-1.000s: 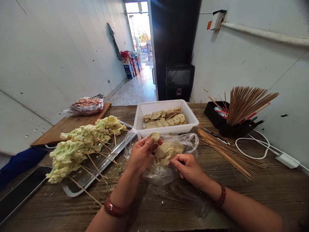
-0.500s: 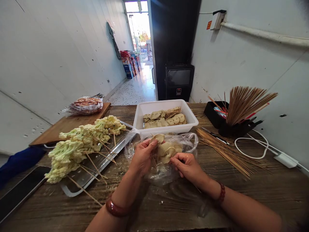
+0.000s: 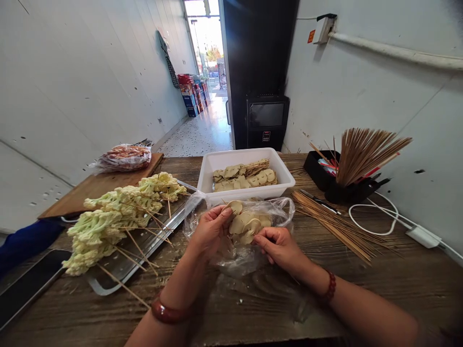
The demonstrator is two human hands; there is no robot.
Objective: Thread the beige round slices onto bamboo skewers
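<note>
Pale slices [image 3: 249, 223], head view: they lie bunched between the two hands, over a clear plastic bag [image 3: 285, 212]. Left hand [image 3: 208, 232] pinches one slice by its rim between thumb and fingers, presumably to steady it. Right hand [image 3: 280, 246] has thumb and forefinger closed narrow at the bunch's edge, apparently on a skewer [image 3: 296, 280], a thin end of which shows below the palm. A white tub [image 3: 249, 194] just beyond contains skewered slices [image 3: 262, 177]; loose skewers [image 3: 333, 230] lie rightward, seemingly within that hand's reach. Not determinable: the skewer's point, concealed among the slices; the left fingertips, behind their slice; the bag's contents underneath. The left forearm is cut off at the lower edge.
</note>
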